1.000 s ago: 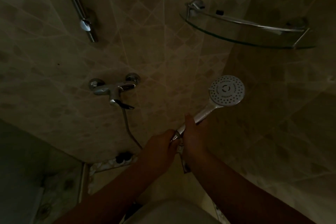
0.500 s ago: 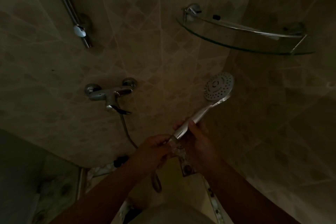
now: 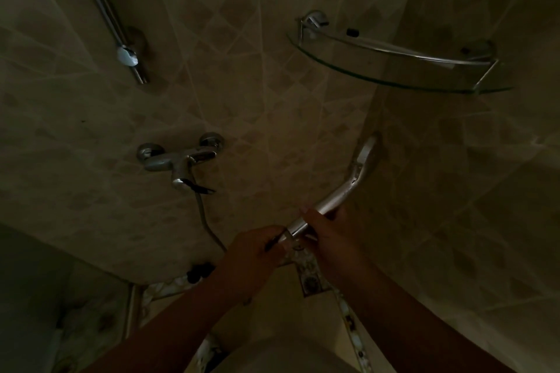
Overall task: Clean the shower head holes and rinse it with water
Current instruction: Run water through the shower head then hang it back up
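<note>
Head cam, pretty dark tbh: right hand (image 3: 328,239) is wrapped around the shower head (image 3: 339,194) handle, forearm coming up from bottom right. The head end sticks up-right of the grip, edge-on. Left hand (image 3: 257,247) pinches the hose fitting just below-left of the right hand's grip. Mixer tap (image 3: 178,160) is well up-left.
</note>
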